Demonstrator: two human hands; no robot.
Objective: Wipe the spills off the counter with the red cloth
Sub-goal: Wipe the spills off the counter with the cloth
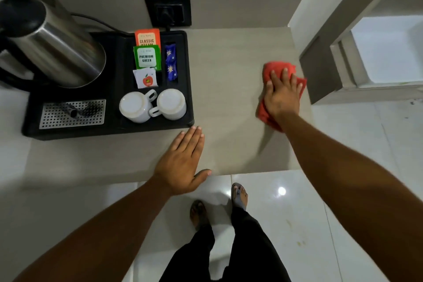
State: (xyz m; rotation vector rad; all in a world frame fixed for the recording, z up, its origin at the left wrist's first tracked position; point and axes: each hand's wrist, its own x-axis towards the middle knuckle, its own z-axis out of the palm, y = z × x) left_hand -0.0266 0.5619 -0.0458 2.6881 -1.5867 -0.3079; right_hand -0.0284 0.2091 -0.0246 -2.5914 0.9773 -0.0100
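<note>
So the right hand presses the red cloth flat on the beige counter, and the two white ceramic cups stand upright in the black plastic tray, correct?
Not quite: the head view shows the two white ceramic cups upside down in the black plastic tray. The right hand does press the red cloth flat on the beige counter.

One view only, worn on the head, looking steeply down and slightly forward. Wide-angle, with straight edges bowed toward the frame borders. Close above the desk (229,71), which fills the upper middle of the frame and ends at its near edge about two thirds down. Both forearms entering from the bottom corners, reaching up into the frame. Floor (286,213) and feet (239,194) directly beneath at bottom centre. Back wall with socket (168,10) along the top. Black tray (109,131) at left, kettle (52,41) cut by the left border. No second view to overlap.
</note>
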